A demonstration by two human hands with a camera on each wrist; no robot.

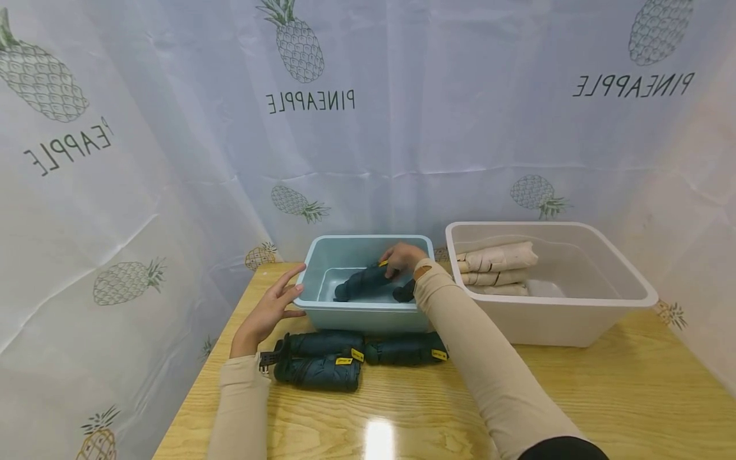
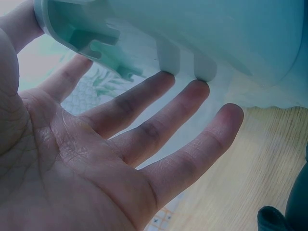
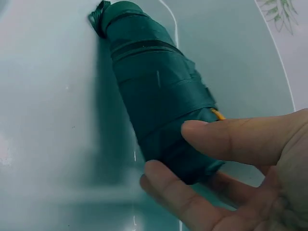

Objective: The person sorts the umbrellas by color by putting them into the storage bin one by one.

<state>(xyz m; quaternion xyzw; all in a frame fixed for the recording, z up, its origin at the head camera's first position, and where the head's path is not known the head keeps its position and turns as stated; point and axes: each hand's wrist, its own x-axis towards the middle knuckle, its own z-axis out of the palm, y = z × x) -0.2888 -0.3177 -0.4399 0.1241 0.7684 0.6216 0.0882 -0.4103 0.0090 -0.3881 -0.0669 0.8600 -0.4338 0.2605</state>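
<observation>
Fingers spread wide, the left hand (image 1: 271, 313) likely steadies the blue bin (image 1: 359, 317) from nine o'clock while the right hand (image 1: 405, 257) pinches a folded umbrella (image 1: 365, 282) by its two-o'clock end.

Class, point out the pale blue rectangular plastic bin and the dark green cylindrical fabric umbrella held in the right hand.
Pale blue bin (image 1: 363, 319), head view: its outer front wall.
Held umbrella (image 3: 156, 91), right wrist view: wrapped fabric middle.
</observation>
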